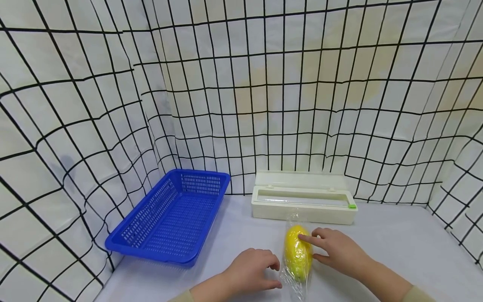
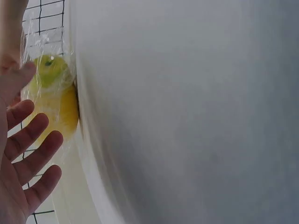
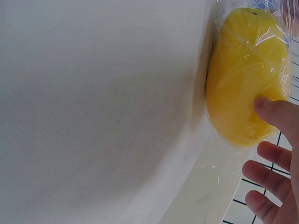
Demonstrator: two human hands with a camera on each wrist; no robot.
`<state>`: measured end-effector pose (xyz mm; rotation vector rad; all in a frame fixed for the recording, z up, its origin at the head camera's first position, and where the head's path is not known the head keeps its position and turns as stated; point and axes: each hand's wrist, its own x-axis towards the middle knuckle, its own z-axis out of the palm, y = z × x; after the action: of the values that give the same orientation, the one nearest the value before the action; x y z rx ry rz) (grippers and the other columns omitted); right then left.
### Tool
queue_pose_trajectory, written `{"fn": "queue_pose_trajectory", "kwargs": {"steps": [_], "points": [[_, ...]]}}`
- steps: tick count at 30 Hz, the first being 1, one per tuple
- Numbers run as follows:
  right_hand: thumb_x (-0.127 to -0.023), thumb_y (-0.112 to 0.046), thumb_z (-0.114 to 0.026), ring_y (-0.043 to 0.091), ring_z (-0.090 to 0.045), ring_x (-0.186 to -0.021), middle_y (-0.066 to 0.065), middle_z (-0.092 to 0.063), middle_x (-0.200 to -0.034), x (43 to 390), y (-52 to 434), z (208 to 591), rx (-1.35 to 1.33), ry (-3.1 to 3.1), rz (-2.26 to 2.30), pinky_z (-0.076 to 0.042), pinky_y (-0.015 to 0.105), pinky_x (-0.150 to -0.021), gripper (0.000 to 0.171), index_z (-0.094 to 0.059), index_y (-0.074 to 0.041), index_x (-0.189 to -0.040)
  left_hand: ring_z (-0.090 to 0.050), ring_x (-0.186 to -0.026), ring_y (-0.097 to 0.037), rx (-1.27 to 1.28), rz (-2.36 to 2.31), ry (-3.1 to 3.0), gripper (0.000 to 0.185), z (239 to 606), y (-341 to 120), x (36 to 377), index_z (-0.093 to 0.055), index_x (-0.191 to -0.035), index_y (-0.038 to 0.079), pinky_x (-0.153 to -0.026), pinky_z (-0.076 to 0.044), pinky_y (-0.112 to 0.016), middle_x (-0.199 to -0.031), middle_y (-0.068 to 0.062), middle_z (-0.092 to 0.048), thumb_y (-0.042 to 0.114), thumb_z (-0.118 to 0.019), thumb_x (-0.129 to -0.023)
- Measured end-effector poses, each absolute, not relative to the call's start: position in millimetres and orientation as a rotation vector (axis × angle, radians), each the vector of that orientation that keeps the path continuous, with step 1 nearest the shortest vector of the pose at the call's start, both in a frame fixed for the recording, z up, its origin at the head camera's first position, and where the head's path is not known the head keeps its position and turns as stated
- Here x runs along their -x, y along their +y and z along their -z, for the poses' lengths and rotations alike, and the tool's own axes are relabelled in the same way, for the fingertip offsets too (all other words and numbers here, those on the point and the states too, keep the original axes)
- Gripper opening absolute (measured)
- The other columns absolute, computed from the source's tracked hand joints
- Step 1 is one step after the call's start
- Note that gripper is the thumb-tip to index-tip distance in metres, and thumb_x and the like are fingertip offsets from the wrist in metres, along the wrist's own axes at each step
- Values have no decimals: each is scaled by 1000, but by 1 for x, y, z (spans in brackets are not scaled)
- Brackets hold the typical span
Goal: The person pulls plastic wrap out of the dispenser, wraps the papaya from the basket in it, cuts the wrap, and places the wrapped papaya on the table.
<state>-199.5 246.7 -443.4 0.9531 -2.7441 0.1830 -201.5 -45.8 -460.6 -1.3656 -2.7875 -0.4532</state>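
Fingers of the right hand (image 1: 339, 251) lie loosely spread, the index fingertip touching the upper right flank of the yellow fruit (image 1: 298, 251); nothing is clenched. The fruit, wrapped in clear film (image 1: 295, 285), lies at lower centre of the head view, its long axis running up and down the frame. The left hand (image 1: 250, 270) rests relaxed on the white table (image 1: 396, 247) just left of the fruit, holding nothing, so the right hand is the nearer

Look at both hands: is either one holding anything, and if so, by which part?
Nothing is gripped. The right hand touches the plastic-wrapped yellow mango on its right side with straight fingers; the left hand rests open on the table beside the mango's loose plastic wrap.
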Motion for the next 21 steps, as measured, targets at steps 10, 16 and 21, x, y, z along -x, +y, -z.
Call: {"fn": "queue_pose_trajectory", "kwargs": {"steps": [10, 16, 21], "points": [[-77, -31, -85, 12, -56, -82, -6, -63, -104, 201, 245, 443, -995, -2682, -101, -53, 31, -73, 60, -62, -37, -132, -46, -65, 11, 1377, 354, -2733, 7, 465, -41, 194, -71, -84, 27, -61, -39, -11, -73, 25, -56, 31, -72, -90], [-75, -32, -86, 11, -57, -83, -8, -64, -101, 205, 244, 438, -1030, -2648, -42, -52, 31, -72, 55, -67, -35, -126, -41, -56, 5, 1324, 352, -2834, 14, 460, -40, 184, -68, -76, 26, -54, -34, -12, -64, 23, -49, 29, -73, -89], [-75, -35, -85, 11, -57, -84, -8, -64, -100, 207, 243, 436, -1041, -2666, -13, -51, 31, -72, 53, -68, -34, -125, -42, -55, 2, 1255, 367, -2933, 16, 457, -41, 182, -66, -74, 26, -53, -35, -15, -61, 21, -47, 28, -73, -88]]}}
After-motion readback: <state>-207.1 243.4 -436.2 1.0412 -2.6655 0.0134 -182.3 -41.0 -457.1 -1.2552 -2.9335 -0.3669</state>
